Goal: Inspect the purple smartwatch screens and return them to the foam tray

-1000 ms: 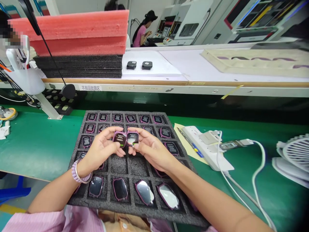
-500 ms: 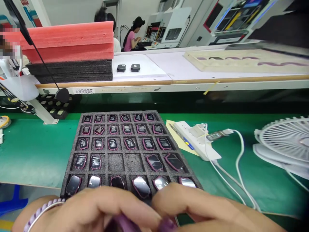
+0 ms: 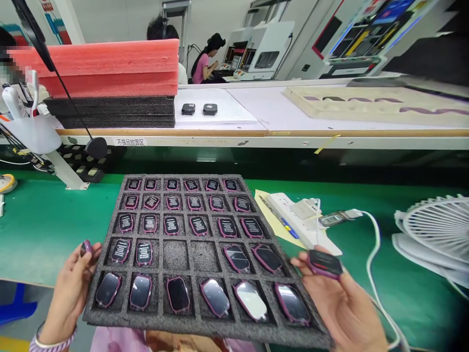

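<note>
A dark grey foam tray (image 3: 161,320) holds rows of purple-framed smartwatches (image 3: 179,293). The back rows show white text on their screens, while the front row looks dark or reflective. Two pockets (image 3: 176,256) in the fourth row show only foam. At the tray's left edge, my left hand (image 3: 71,288) pinches a small purple piece (image 3: 87,247); most of it is hidden by my fingers. Beyond the right edge my right hand (image 3: 342,305) grips a purple smartwatch (image 3: 324,264), with a reddish mark on its dark face.
A white power strip (image 3: 296,220) with cables and a pen (image 3: 289,227) lies right of the tray, near a white fan (image 3: 436,230). Red and black foam sheets (image 3: 110,73) are stacked on the shelf beside two small black boxes (image 3: 210,109). A person (image 3: 205,63) sits behind.
My hands, close together in front of the tray, have moved apart to its left and right sides. The front row is now uncovered, and each hand shows a purple item.
</note>
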The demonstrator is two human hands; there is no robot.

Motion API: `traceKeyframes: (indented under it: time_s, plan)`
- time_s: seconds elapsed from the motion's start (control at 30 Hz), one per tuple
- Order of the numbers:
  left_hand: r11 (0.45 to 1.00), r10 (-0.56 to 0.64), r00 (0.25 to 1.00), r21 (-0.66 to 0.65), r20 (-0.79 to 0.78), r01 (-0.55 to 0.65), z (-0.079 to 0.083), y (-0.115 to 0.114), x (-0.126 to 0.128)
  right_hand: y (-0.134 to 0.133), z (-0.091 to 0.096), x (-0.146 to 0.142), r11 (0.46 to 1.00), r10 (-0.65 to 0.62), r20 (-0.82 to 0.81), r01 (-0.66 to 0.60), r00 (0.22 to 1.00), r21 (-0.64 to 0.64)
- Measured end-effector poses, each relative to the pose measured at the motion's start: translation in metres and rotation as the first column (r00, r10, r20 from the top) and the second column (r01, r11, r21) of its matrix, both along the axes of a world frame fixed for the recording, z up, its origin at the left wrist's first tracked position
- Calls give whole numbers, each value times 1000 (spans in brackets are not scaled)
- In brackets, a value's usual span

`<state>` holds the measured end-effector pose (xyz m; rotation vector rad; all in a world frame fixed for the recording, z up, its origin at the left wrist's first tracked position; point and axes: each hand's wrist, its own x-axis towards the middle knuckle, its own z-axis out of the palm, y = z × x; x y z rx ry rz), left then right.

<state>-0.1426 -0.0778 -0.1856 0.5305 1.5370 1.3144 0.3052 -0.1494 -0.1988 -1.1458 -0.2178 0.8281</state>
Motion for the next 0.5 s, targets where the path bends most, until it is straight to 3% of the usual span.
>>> traceKeyframes:
  time_s: [0.07, 0.17, 0.27, 0.4, 0.43, 0.5]
  plan:
    - [991, 4, 999, -134, -49, -11, -11, -10, 0, -8, -15, -4, 997, -17, -67, 12, 998, -75]
    - [988, -10, 995, -157, -100, -6, -11, -13, 6, -11, -16, -15, 999, 4, -4, -4, 1000, -52]
    - [996, -49, 996, -82, -78, 43, -4, 0, 14, -4, -3, -23, 999, 32, 45, -31, 998, -20]
    - [979, -189, 982, 79, 3, 188, 6, 26, 24, 8, 21, -18, 997, 70, 60, -70, 996, 8]
    - [974, -188, 982, 132, 23, 183, 10, 31, 25, 12, 28, -13, 997, 78, 66, -79, 995, 17]
    - [959, -71, 997, 278, 28, 60, 23, 37, 23, 18, 42, 0, 995, 87, 80, -90, 993, 38]
